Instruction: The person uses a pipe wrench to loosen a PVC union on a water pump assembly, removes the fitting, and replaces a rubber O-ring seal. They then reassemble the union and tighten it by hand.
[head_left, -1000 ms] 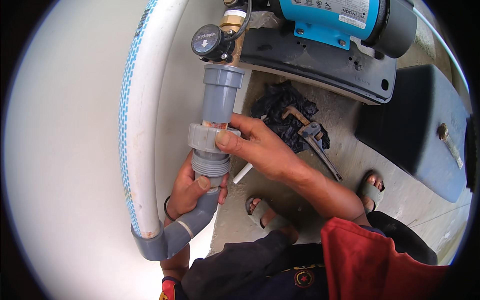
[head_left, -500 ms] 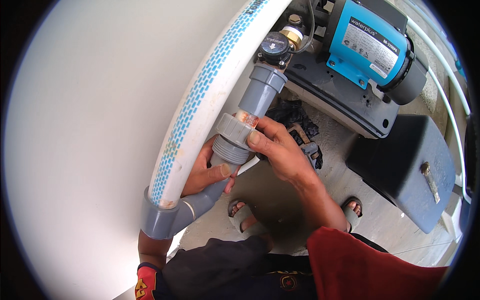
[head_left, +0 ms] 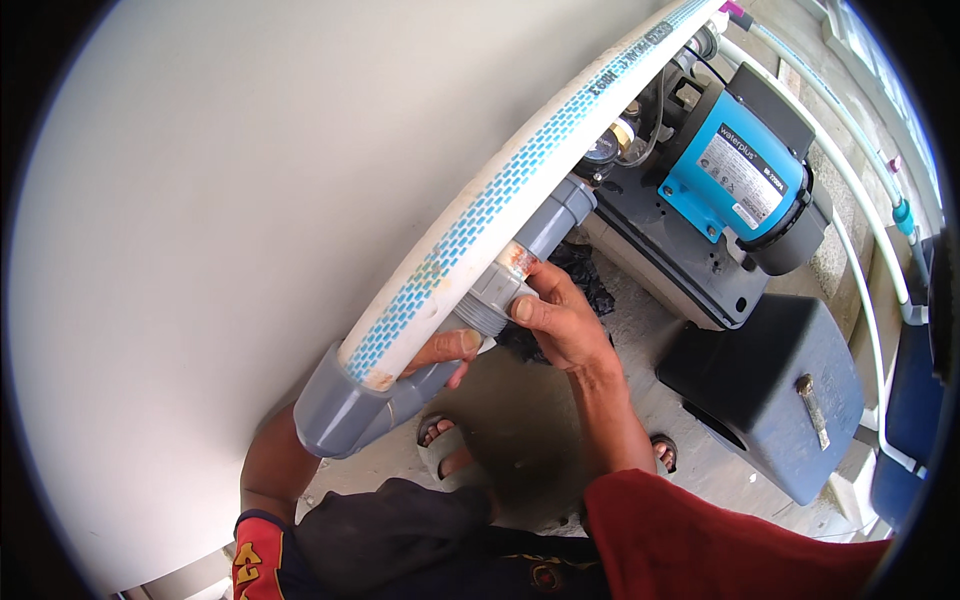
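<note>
My right hand [head_left: 568, 325] pinches the grey union nut [head_left: 503, 287] between thumb and fingers. Just below the nut, ridged grey threads [head_left: 480, 315] show in part. My left hand [head_left: 442, 348] wraps the grey pipe fitting [head_left: 425, 388] under those threads, mostly hidden behind the white pipe. That white pipe [head_left: 475, 225], with a blue brick-like pattern, slants down into a grey elbow [head_left: 342, 405] joined to the fitting. Above the nut, a pale pipe end with rust-coloured stains [head_left: 517, 260] runs into a grey coupling [head_left: 553, 220].
A blue-bodied water pump [head_left: 735, 170] sits on a dark base [head_left: 655, 245] at the upper right. A dark box-shaped cover [head_left: 775, 390] lies on the floor beside it. Black plastic [head_left: 585, 275] lies behind my right hand. A large pale curved wall [head_left: 200, 250] fills the left.
The view has shifted, and the white pipe now slants more and covers more of the fitting and my left hand. Both hands keep their grip.
</note>
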### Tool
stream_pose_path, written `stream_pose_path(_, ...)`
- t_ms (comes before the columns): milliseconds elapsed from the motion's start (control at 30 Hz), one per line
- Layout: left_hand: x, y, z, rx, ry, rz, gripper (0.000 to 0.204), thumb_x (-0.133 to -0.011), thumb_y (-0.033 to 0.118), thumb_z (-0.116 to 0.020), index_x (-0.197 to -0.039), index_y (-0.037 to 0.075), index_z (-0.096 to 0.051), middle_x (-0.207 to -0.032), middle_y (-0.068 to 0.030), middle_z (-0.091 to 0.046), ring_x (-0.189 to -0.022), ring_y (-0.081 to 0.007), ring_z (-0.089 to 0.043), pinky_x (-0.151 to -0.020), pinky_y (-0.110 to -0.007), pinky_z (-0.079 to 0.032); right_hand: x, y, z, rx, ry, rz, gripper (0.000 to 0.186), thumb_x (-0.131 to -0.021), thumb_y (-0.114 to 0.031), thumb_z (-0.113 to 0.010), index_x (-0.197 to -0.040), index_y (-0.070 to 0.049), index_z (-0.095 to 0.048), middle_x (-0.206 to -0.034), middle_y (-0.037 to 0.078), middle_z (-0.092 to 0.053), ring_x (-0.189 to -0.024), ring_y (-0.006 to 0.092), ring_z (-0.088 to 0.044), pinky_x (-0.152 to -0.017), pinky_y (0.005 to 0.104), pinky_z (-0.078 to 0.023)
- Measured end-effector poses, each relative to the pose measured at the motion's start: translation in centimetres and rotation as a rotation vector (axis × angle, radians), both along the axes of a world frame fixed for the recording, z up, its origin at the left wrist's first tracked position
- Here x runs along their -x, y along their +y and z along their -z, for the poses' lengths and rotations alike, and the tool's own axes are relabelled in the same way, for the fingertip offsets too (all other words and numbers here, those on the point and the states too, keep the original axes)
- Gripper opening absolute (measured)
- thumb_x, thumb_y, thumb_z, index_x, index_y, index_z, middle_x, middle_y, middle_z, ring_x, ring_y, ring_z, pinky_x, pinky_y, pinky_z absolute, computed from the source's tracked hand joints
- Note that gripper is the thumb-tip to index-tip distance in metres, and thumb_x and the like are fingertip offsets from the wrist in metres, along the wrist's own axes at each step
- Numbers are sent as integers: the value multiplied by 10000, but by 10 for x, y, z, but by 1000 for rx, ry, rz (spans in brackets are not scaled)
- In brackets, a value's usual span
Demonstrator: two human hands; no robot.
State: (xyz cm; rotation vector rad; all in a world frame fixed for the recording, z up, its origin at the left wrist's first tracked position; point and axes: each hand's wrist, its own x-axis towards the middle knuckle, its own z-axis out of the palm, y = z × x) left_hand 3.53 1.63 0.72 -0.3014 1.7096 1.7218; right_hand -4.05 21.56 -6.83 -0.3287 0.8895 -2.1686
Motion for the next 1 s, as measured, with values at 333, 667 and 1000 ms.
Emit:
stream_pose_path(333,6,10,-14,-55,91,-33,829,-805,549,-759,-1304,-11,-406,-907,-100,-577,-678,-163,-616,-632,-295,-518,-6,-5,-6,-177,156,94,740,-777,-403,-786,-1298,48,-518,-1194,137,-612,-1123,226,-564,-992,364,-433)
stream_pose_path(667,12,9,-1,-146,263,-28,957,-830,453,-770,-1476,6,-224,-1039,-155,-560,-733,-171,-617,-558,-300,-539,-5,-3,10,155,45,42,974,-773,-548,-770,-1448,43,-393,-1339,164,-546,-1261,277,-508,-1065,409,-381)
stream_pose_path(1000,13,14,-8,-88,268,-49,948,-838,370,-780,-1502,29,-196,-1114,-157,-518,-780,-191,-620,-540,-300,-556,-8,-14,20,260,-27,32,855,-776,-332,-779,-1437,47,-391,-1296,156,-561,-1191,262,-565,-1024,395,-445)
